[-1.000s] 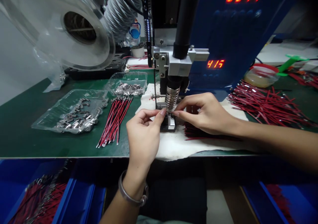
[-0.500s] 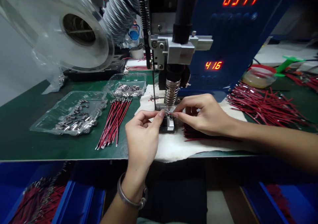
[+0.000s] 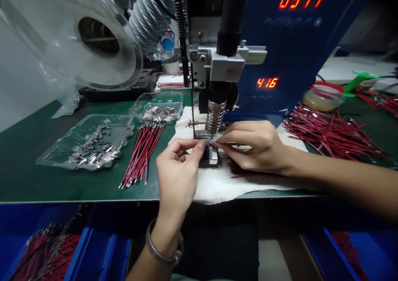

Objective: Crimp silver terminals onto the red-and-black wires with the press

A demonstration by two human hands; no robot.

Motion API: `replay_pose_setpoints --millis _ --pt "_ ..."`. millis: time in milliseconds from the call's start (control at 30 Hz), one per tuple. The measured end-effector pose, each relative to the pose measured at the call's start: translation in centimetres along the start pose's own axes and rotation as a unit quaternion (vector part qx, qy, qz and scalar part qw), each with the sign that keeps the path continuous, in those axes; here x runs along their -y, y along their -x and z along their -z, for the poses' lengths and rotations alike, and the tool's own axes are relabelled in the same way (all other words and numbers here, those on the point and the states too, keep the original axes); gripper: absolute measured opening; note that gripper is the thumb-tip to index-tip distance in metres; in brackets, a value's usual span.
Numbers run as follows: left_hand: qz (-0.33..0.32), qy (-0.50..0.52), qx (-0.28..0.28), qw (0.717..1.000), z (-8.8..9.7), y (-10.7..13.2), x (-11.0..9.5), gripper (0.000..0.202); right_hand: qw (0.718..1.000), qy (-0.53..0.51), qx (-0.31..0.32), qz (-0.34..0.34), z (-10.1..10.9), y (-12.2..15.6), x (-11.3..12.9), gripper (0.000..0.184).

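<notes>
Both hands meet beneath the spring-wrapped tip (image 3: 214, 117) of a blue soldering machine (image 3: 264, 44). My left hand (image 3: 178, 171) comes from the lower left, thumb and forefinger pinched at the small metal fixture (image 3: 213, 154); whatever sits between those fingertips is too small to make out. From the right, my right hand (image 3: 256, 144) pinches a thin wire (image 3: 230, 143) close under the tip, its fingers hiding most of it. Below that hand, dark and red wires (image 3: 242, 173) lie on a white cloth (image 3: 217, 187).
Clear trays (image 3: 56, 152) of small metal connectors (image 3: 90, 152) stand left, beside a bundle of red and black wires (image 3: 141, 154). A larger wire pile (image 3: 329, 133) and a red-rimmed tub (image 3: 325, 96) lie right. A clear reel (image 3: 130, 61) overhangs the left; blue bins (image 3: 96, 252) sit below the table edge.
My right hand's fingers have straightened and shifted slightly, showing more of the thin wire between them. My left hand stays almost where it was.
</notes>
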State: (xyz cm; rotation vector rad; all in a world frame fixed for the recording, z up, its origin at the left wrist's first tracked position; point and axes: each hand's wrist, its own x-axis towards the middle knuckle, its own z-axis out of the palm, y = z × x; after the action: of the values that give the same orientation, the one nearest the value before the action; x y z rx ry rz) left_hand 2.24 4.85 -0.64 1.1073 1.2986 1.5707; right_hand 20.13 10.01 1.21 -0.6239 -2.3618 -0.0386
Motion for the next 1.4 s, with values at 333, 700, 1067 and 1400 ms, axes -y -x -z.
replay_pose_setpoints --millis 333,700,1067,1400 --pt "-0.006 0.003 -0.007 1.000 0.0 0.1 0.0 0.021 0.994 0.089 -0.012 0.059 0.1 0.0 -0.4 0.013" --pt "0.005 -0.021 -0.009 1.000 0.0 0.1 -0.1 0.025 0.999 0.015 0.025 0.027 0.8 -0.5 -0.1 0.014" --pt "-0.034 -0.087 -0.010 0.996 0.0 0.6 -0.2 0.021 0.993 -0.101 0.048 -0.042 0.9 -1.0 0.0 0.013" --pt "-0.047 -0.143 -0.020 0.988 0.2 0.6 -0.5 0.021 0.989 -0.121 0.060 -0.052 1.1 -1.0 -0.1 0.013"
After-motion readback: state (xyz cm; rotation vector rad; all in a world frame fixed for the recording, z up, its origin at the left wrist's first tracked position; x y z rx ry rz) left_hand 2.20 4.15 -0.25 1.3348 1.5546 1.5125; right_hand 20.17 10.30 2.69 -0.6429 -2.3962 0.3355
